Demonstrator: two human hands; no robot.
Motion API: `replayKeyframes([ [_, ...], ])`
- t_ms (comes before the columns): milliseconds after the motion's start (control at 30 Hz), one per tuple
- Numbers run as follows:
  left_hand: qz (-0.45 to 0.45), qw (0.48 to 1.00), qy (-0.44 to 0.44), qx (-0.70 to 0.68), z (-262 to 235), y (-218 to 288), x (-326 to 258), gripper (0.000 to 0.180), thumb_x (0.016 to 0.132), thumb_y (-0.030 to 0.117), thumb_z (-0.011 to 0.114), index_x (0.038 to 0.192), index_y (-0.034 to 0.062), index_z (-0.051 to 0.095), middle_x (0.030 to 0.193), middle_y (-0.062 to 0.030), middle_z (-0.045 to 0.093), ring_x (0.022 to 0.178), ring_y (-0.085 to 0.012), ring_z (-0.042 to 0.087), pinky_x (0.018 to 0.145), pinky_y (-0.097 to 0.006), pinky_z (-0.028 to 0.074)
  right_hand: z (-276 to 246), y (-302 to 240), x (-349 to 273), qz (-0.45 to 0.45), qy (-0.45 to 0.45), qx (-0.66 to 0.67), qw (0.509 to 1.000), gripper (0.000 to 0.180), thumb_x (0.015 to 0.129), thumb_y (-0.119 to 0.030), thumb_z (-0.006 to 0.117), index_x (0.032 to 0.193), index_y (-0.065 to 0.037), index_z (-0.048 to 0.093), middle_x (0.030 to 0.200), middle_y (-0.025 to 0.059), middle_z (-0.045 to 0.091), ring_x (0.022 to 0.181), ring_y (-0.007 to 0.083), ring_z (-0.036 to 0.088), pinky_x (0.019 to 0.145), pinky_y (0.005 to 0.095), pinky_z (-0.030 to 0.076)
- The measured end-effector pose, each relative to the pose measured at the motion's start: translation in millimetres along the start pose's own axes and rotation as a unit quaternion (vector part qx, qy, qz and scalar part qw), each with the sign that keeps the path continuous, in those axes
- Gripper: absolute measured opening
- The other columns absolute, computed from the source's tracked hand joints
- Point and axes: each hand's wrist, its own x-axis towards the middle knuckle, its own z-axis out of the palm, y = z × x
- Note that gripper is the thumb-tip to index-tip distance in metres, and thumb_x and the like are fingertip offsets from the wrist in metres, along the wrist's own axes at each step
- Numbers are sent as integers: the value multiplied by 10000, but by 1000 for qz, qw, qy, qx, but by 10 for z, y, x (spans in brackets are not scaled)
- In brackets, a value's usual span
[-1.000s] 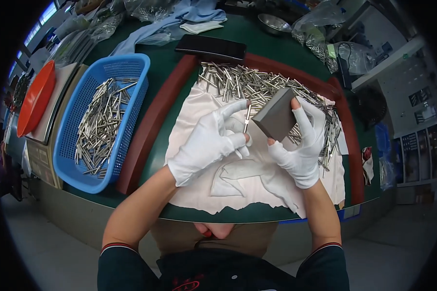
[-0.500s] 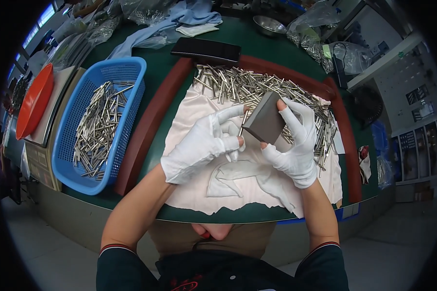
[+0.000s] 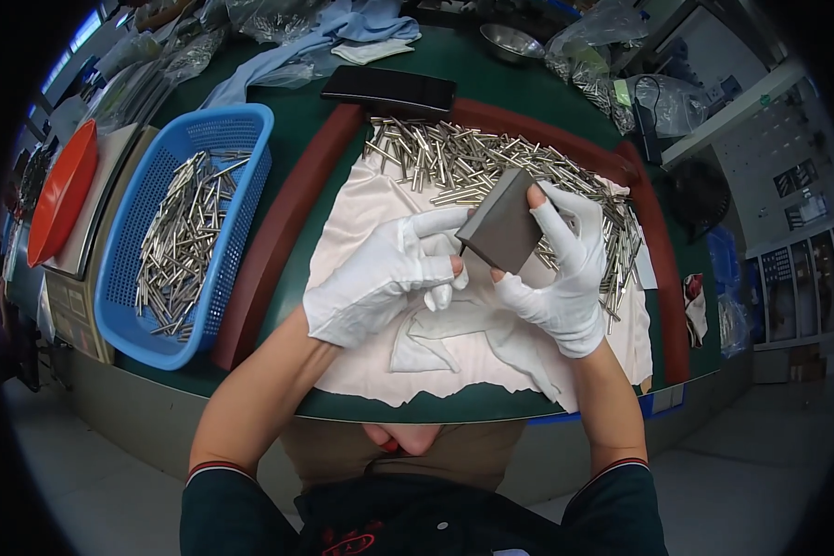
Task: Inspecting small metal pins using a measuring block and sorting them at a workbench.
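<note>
Now holds the dark gray block tilted above the pale pink cloth, midway between both hands. Has just brought the left hand in against the block's left edge, after keeping it slightly apart a second ago; no longer shows the slim metal pin, plain to see then. Seems, from that, to be working pin and block together at this edge, without revealing whether they touch.

Looks flat, thick-edged and matte, with a broad brownish-gray face turned to view.

Pinches the block between bare thumb and forefinger tips of the right hand. Bends left thumb and forefinger toward each other; impossible to tell whether still pinching the pin.

Nearer the body, leaves a crumpled white cloth between the wrists. Beyond the block, faces a curving heap of silvery rods inside a dark red frame. Farther left, reaches a blue basket with more rods; behind, a black phone.
</note>
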Motion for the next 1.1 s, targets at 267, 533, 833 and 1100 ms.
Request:
replayKeyframes([
  [267, 12, 1000, 19, -13, -8, 33, -10, 695, 807, 101, 768, 1400, -13, 425, 829, -43, 632, 588, -83, 563, 509, -191, 456, 50, -22, -15, 3, 25, -7, 1000, 811, 567, -201, 793, 1326, -55, 545, 1208, 163, 521, 996, 306, 513, 848, 403, 441],
  [533, -11, 1000, 3, -1, 56, 47, -19, 691, 816, 80, 751, 1414, 0, 414, 817, -48, 639, 581, -80, 564, 503, -185, 446, 35, -21, -46, -7, 39, -16, 999, 821, 566, -208, 795, 1334, -58, 545, 1199, 172, 523, 995, 311, 515, 861, 407, 436],
  [833, -13, 1000, 4, 2, 95, 24, -16, 619, 840, 68, 713, 1390, -8, 441, 830, -55, 632, 594, -81, 578, 521, -181, 468, 65, -56, -18, -15, 43, -41, 998, 835, 574, -222, 801, 1350, -75, 529, 1218, 163, 524, 997, 307, 510, 858, 407, 427],
  [1100, -20, 999, 9, 30, 73, -14, -12, 541, 854, 43, 687, 1349, -23, 480, 846, -50, 636, 598, -91, 601, 543, -194, 480, 19, -107, 9, -18, 29, -61, 998, 789, 669, -270, 823, 1360, -40, 521, 1220, 149, 497, 1063, 268, 560, 870, 348, 497],
])
